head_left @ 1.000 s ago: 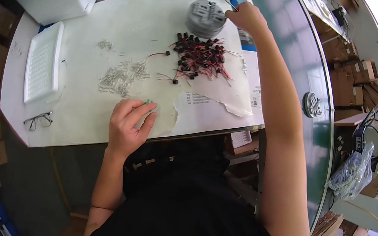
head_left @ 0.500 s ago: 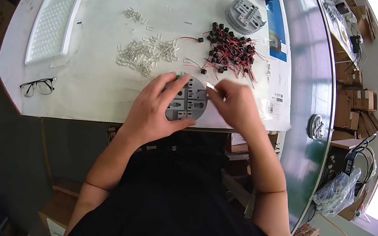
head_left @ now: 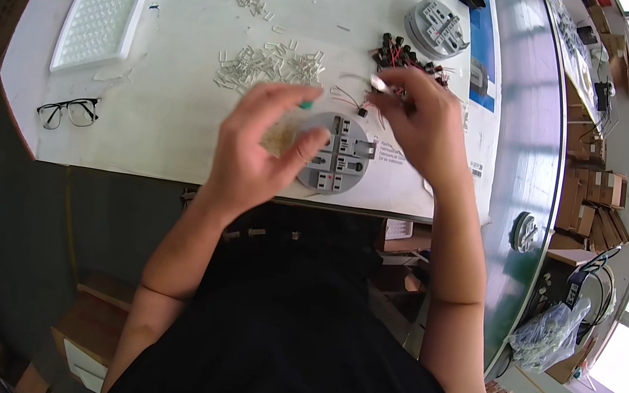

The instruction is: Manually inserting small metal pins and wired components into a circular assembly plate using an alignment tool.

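Left hand (head_left: 260,147) half-hides the round grey fixture (head_left: 335,154); right hand (head_left: 417,118) grip pinches something blurred.

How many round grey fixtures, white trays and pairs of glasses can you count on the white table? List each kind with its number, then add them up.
Round grey fixtures: 2, one under the hands and one at the far edge
White trays: 1
Pairs of glasses: 1
Total: 4
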`<state>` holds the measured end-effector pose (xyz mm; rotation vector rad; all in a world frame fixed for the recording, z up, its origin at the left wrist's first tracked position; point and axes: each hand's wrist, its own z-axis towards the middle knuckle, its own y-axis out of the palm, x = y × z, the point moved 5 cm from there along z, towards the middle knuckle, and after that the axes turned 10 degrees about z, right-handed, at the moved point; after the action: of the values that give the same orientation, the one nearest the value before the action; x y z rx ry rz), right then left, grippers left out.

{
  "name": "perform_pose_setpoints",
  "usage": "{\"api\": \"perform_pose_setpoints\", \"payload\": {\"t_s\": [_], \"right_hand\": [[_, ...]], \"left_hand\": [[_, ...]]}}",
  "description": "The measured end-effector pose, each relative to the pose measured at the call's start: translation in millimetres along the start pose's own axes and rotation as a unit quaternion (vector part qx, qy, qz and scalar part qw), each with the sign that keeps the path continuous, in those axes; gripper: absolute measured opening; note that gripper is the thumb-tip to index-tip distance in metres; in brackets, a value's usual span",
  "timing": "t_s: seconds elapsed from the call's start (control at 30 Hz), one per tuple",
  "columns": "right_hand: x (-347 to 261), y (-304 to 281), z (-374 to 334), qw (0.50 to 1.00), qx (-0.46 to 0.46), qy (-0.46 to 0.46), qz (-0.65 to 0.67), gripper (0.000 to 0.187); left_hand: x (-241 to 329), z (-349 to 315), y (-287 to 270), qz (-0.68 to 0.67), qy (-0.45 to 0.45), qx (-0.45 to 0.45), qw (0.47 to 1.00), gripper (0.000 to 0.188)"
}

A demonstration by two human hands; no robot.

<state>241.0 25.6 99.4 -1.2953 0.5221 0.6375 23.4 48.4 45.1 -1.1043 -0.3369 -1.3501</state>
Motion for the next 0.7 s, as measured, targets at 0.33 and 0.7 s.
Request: {"api": "perform_pose_setpoints", "payload": {"t_s": [0.33, 0.7], "right_hand": [[-38.1, -7.0, -60.0, 0.985, 0.06, -0.084, 0.142, 0.032], [-12.4, 19.2, -85.4, 0.949, 0.104, 0.03, 0.295, 0.025]], "left_hand": [[41.0, 24.8, 5.7, -0.119, -0.039, -0.162, 0.979, 0.014], [45.3, 11.8, 11.8, -0.092, -0.028, -0.108, 0.99, 0.005]]}}
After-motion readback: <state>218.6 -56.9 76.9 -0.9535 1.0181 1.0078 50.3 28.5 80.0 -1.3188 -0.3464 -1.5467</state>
